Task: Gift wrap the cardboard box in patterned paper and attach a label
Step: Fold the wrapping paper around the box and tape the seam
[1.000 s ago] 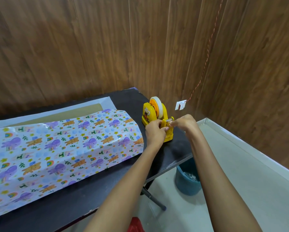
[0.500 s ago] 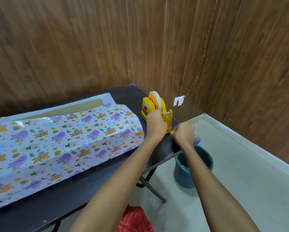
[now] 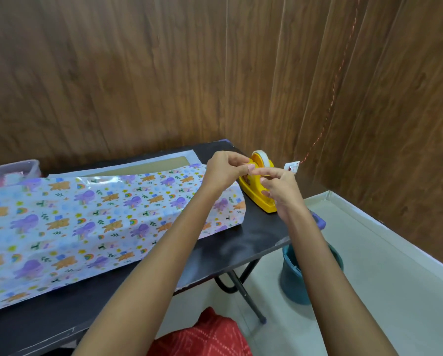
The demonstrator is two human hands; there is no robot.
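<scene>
Both forearms are bare down to the left hand (image 3: 223,170) and right hand (image 3: 279,188), sleeves out of sight. At bottom centre of the frame shows a red garment (image 3: 202,335) with a faint, lighter criss-cross print.

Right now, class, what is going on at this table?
A person is wrapping a gift. The left hand and right hand meet fingertip to fingertip in front of the yellow tape dispenser, seemingly pinching a strip of tape too faint to see. The patterned paper lies draped over the cardboard box on the black table.
</scene>
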